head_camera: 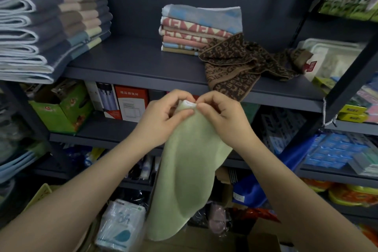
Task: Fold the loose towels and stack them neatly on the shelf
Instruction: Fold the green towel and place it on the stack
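Hands (161, 116) (223, 116): two; green towel (184, 170): one

Both bare forearms reach up and forward from the lower corners, converging at centre frame. The left hand (161, 117) and the right hand (222, 115) meet knuckle to knuckle, fingers curled in, thumbs and fingertips pinching the same top edge of a pale green towel (184, 170). Wrists are slightly bent, backs of both hands facing the camera, and the towel hangs below them.
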Tool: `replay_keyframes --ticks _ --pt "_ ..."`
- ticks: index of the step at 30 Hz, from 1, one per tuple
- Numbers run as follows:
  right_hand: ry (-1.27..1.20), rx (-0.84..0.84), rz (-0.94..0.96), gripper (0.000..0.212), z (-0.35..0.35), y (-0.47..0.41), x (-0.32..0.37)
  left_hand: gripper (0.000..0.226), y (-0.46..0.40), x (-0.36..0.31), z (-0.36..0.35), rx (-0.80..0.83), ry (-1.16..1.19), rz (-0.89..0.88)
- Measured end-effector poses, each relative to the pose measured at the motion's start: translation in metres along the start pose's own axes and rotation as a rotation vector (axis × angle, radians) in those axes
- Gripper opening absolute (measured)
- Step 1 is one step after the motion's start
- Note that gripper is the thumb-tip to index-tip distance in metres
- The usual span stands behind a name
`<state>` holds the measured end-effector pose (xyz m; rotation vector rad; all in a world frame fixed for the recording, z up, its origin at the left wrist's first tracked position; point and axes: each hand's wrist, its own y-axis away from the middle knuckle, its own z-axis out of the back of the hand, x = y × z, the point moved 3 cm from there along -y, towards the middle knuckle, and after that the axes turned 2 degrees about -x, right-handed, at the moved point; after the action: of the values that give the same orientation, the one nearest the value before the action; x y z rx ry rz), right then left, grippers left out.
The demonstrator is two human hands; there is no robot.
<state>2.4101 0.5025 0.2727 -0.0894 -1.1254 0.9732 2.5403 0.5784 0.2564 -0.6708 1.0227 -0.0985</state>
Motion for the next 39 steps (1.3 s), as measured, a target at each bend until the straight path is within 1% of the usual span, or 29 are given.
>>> replay_keyframes --ticks 2,3,4,8,9,10,11,13,14,16,17,19,21,25,27,29,31,32,35,36,38,39 --pt "-0.067 0.128 -0.045 0.009 0.001 -0.001 -0.004 0.019 -0.002 0.006 0.006 -0.051 -0.019 0.01" --pt "-0.042 0.2 -0.057 0.008 0.0 0.0 -0.007 0.025 -0.002 0.009 0.01 -0.081 -0.028 0.022" --pt "0.011 0.276 -0.058 0.005 -0.002 0.001 -0.012 0.031 -0.003 0.011 0.014 -0.102 -0.042 0.028" --pt "0.278 0.583 -0.017 0.026 -0.012 0.002 -0.03 0.041 -0.006 0.021 0.041 -0.128 -0.136 0.045" --pt "0.309 0.634 0.004 0.028 -0.013 0.001 -0.032 0.042 -0.005 0.025 0.049 -0.125 -0.173 0.065" --pt "0.328 0.651 0.041 0.031 -0.013 -0.002 -0.033 0.041 -0.004 0.029 0.055 -0.12 -0.208 0.087" --pt "0.326 0.617 0.095 0.031 -0.011 -0.005 -0.031 0.041 -0.002 0.033 0.06 -0.118 -0.229 0.102" --pt "0.223 0.45 0.185 0.021 -0.006 -0.015 -0.025 0.036 0.005 0.042 0.067 -0.123 -0.231 0.137" --pt "0.16 0.374 0.202 0.014 -0.004 -0.02 -0.024 0.034 0.008 0.046 0.069 -0.124 -0.236 0.161" --pt "0.137 0.275 0.233 0.008 -0.004 -0.029 -0.022 0.032 0.014 0.053 0.072 -0.139 -0.256 0.198" --pt "0.15 0.239 0.231 0.007 -0.005 -0.034 -0.022 0.032 0.016 0.054 0.074 -0.158 -0.265 0.206" --pt "0.149 0.198 0.165 0.006 -0.007 -0.044 -0.026 0.032 0.016 0.054 0.08 -0.211 -0.266 0.208" --pt "0.098 0.231 0.052 0.017 -0.008 -0.053 -0.03 0.032 0.012 0.05 0.09 -0.255 -0.261 0.2" --pt "-0.291 0.378 -0.167 0.031 -0.02 -0.067 -0.028 0.026 -0.004 0.034 0.12 -0.281 -0.28 0.155" --pt "-0.482 0.369 -0.266 0.029 -0.034 -0.076 -0.021 0.018 -0.013 0.025 0.134 -0.336 -0.283 0.133" --pt "-0.734 0.343 -0.381 0.026 -0.048 -0.089 -0.01 0.02 -0.021 0.016 0.151 -0.433 -0.251 0.113" --pt "-0.895 0.341 -0.451 0.041 -0.058 -0.104 0.005 0.027 -0.029 0.007 0.167 -0.5 -0.193 0.076" --pt "-0.925 0.361 -0.455 0.041 -0.063 -0.111 0.013 0.028 -0.032 0.003 0.174 -0.511 -0.14 0.054" --pt "-0.974 0.43 -0.382 0.024 -0.079 -0.135 0.043 0.032 -0.042 -0.01 0.203 -0.54 0.007 -0.018" --pt "-1.003 0.431 -0.35 0.022 -0.084 -0.145 0.054 0.034 -0.046 -0.014 0.215 -0.561 0.059 -0.03" --pt "-1.064 0.412 -0.304 0.026 -0.097 -0.169 0.076 0.033 -0.052 -0.014 0.24 -0.604 0.165 0.015" --pt "-1.076 0.395 -0.29 0.029 -0.103 -0.181 0.087 0.028 -0.053 -0.012 0.252 -0.619 0.221 0.072"
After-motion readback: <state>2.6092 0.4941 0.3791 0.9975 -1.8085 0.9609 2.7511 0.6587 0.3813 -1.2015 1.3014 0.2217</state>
